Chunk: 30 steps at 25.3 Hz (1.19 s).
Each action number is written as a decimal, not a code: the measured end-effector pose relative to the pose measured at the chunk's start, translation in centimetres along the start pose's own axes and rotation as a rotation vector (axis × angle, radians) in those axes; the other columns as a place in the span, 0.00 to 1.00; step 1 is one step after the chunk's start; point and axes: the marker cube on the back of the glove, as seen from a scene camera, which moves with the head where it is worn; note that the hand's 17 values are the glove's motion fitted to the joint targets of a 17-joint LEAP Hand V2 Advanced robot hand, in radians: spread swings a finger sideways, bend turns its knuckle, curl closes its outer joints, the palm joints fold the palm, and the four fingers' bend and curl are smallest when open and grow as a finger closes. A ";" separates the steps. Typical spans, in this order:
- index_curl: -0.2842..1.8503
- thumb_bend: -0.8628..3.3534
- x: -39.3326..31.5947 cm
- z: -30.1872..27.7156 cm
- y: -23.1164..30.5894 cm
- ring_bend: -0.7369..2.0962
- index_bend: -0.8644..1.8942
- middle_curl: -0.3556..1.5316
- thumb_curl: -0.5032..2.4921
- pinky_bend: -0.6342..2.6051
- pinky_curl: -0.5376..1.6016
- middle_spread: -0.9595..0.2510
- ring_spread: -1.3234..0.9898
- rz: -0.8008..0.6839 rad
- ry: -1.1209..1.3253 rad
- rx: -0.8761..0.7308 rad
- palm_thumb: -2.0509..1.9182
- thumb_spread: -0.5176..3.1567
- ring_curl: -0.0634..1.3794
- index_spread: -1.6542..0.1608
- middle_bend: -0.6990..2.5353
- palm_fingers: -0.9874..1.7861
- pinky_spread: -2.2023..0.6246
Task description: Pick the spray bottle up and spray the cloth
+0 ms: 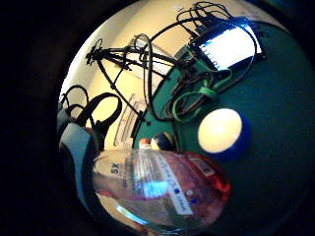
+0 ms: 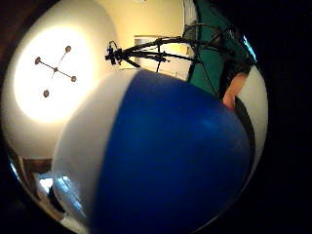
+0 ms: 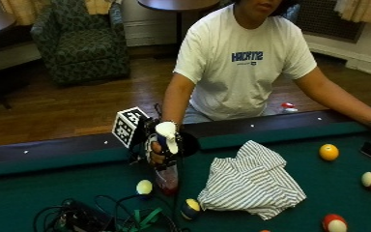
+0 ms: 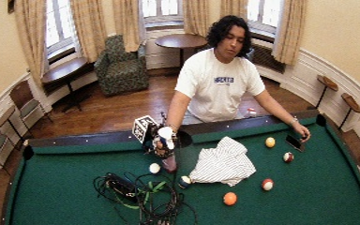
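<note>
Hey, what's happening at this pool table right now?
A person in a white T-shirt holds a clear spray bottle with a white and blue head upright in the gloved right hand, lifted over the green felt table. A striped white cloth lies crumpled beside it, among scattered billiard balls.

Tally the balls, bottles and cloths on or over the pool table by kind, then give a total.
Billiard balls: 6
Spray bottle: 1
Striped cloth: 1
Total: 8
</note>
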 end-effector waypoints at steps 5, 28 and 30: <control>0.39 0.20 -1.4 -1.3 0.4 0.48 0.46 0.47 0.40 0.32 0.43 0.60 0.46 0.013 -0.039 -0.057 0.75 0.21 0.37 0.76 0.40 0.86 0.66; 0.40 0.20 -19.9 -3.0 -2.0 0.49 0.46 0.47 0.42 0.31 0.43 0.60 0.46 -0.434 0.601 -0.589 0.74 0.20 0.37 0.76 0.41 0.86 0.66; 0.40 0.20 -20.6 -1.4 -1.5 0.49 0.46 0.47 0.42 0.31 0.43 0.60 0.47 -0.459 0.687 -0.610 0.74 0.20 0.37 0.76 0.41 0.86 0.66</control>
